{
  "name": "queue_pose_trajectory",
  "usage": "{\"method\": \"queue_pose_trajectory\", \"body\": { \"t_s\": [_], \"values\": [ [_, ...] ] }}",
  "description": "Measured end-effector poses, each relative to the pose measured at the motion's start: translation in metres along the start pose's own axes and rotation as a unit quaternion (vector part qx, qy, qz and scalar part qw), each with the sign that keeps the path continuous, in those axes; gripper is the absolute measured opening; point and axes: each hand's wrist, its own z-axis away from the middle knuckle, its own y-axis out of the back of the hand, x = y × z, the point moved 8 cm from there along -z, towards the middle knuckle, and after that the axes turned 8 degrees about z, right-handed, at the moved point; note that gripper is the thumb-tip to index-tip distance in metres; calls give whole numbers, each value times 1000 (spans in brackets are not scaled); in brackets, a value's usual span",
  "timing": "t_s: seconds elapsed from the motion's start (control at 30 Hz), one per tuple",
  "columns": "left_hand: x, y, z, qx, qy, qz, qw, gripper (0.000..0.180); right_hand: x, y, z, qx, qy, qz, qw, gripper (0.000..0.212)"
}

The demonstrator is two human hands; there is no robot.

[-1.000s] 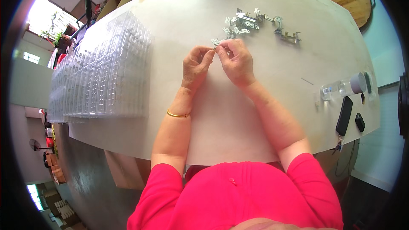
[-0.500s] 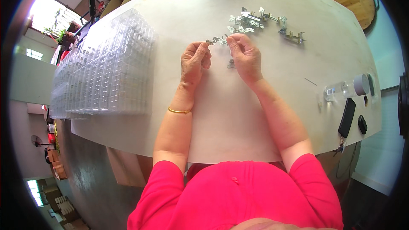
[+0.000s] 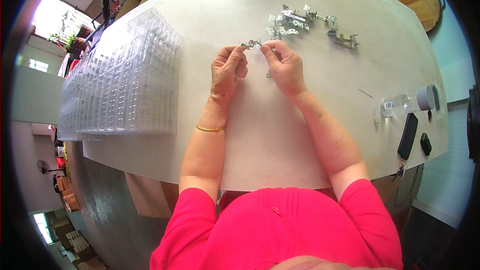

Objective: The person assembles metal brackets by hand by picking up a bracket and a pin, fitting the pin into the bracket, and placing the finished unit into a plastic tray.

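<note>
My left hand point(image 3: 226, 70) is closed, with thumb and forefinger pinching a small bent metal bracket point(image 3: 251, 43). The bracket sticks out to the right of the fingertips, above the table. My right hand point(image 3: 285, 67) is closed too, its thumb and forefinger pressed together at the bracket's right end. A thin metal piece seems to show at those fingertips, mostly hidden by them. Just left of the right palm, another small metal part point(image 3: 269, 74) lies on the table, partly covered by the hand. Beyond my hands lies a loose pile of metal brackets point(image 3: 292, 22).
Stacked clear plastic trays point(image 3: 132, 75) stand on the left of the pale table point(image 3: 220, 10). More joined metal parts point(image 3: 345, 41) lie at the far right. Nearer on the right are a thin rod point(image 3: 365, 93), a clear bottle point(image 3: 402, 103), a black case point(image 3: 408, 135) and a black fob point(image 3: 425, 144).
My right hand has moved a little left, bringing its fingertips to the bracket in my left hand. The left hand has stayed nearly in place with its grip kept.
</note>
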Motion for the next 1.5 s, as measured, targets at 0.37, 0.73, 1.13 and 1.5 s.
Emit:
{"method": "queue_pose_trajectory", "body": {
  "t_s": [0.37,0.73,1.13,1.5],
  "values": [
    [1,-2,1,-9,-2,-2,1000,17,1,0,-1,1,-4,19,1000,14],
    [2,-3,1,-12,-12,-9,1000,14,-1,0,-1,2,4,37,999,15],
    [-1,-10,4,-21,-9,-62,998,12,3,-5,-7,-51,-24,-17,998,16],
    [-6,-20,10,-94,51,-16,994,10,4,-4,-9,-192,-168,-182,950,17]
  ]
}}
